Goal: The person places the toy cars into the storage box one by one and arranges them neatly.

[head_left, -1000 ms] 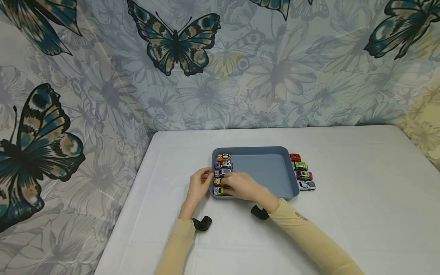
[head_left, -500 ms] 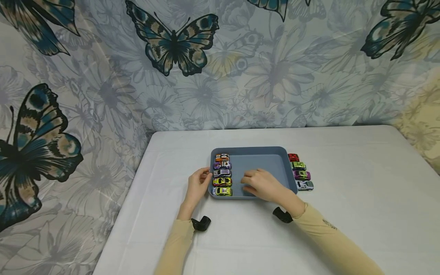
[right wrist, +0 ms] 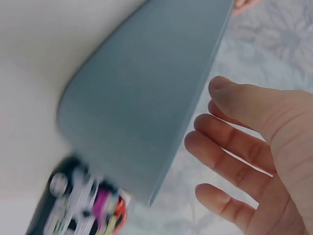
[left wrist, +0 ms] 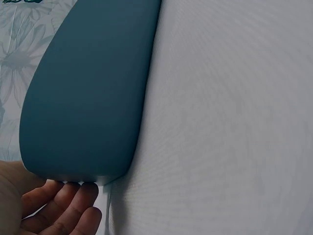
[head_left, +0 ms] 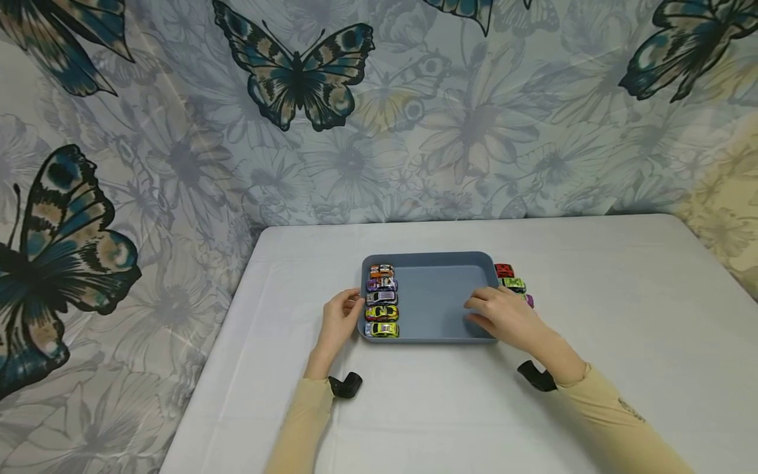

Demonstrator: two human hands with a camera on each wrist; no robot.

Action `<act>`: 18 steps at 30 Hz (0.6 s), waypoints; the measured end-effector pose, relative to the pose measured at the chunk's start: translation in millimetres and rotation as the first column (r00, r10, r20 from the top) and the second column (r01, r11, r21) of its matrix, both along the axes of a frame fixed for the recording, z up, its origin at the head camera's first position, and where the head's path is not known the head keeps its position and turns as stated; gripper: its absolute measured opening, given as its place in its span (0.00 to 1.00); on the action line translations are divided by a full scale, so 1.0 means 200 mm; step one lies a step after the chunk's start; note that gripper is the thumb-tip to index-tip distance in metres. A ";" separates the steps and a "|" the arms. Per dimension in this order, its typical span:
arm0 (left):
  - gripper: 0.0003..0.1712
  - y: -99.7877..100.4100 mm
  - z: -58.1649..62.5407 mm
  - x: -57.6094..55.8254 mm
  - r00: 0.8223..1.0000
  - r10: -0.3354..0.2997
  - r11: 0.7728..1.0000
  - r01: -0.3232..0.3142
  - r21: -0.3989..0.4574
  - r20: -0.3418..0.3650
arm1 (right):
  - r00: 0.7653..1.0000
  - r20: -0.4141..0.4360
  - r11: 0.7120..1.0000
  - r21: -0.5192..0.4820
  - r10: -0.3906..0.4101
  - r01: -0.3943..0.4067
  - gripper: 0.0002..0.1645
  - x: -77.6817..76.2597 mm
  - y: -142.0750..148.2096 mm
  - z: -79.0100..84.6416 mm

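In the head view a grey-blue tray [head_left: 438, 341] holds a column of several toy cars along its left side, among them a yellow one [head_left: 381, 314] and a yellow-green one [head_left: 381, 330]. My left hand [head_left: 342, 319] touches the tray's left edge; the left wrist view has its fingertips [left wrist: 90, 191] against the outer wall. Over the tray's right end hovers my right hand [head_left: 509, 319], fingers loosely bent and holding nothing. Beside the right edge stand more toy cars: a red one [head_left: 505, 270], a green one [head_left: 512, 284] and a purple one [head_left: 530, 301], mostly hidden by my hand.
The tray stands on a white-covered table [head_left: 438, 421]. A butterfly-patterned cloth [head_left: 414, 164] rises behind it. Black wrist cameras hang by the left wrist [head_left: 346, 386] and the right one [head_left: 537, 376].
My right hand has left the cars at the tray's left side and moved right, across to the tray's right end. The left hand has stayed at the left edge.
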State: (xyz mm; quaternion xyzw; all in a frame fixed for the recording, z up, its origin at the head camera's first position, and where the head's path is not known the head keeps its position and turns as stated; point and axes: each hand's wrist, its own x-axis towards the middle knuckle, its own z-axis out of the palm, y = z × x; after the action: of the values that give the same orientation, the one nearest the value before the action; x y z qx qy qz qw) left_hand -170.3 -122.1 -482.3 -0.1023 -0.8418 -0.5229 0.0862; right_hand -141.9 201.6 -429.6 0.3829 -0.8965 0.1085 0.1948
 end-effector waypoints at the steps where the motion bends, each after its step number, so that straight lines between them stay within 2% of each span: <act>1: 0.16 0.00 0.00 0.00 1.000 0.000 1.000 0.000 0.001 0.001 | 1.000 0.001 1.000 -0.002 -0.012 0.012 0.14 0.00 0.02 0.00; 12: 0.16 0.00 0.00 -0.01 1.000 0.007 1.000 -0.007 -0.002 0.013 | 0.994 -0.022 0.994 -0.033 -0.109 0.108 0.14 0.06 0.22 0.03; 18: 0.16 0.00 0.00 -0.01 1.000 0.015 1.000 -0.015 -0.014 0.019 | 0.986 -0.013 0.986 -0.034 -0.164 0.163 0.13 0.08 0.29 0.01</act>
State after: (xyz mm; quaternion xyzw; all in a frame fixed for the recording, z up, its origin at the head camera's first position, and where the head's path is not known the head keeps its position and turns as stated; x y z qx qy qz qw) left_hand -171.4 -121.6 -483.2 -0.0914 -0.8470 -0.5174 0.0812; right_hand -125.2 260.4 -426.9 0.3056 -0.9214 0.1038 0.2163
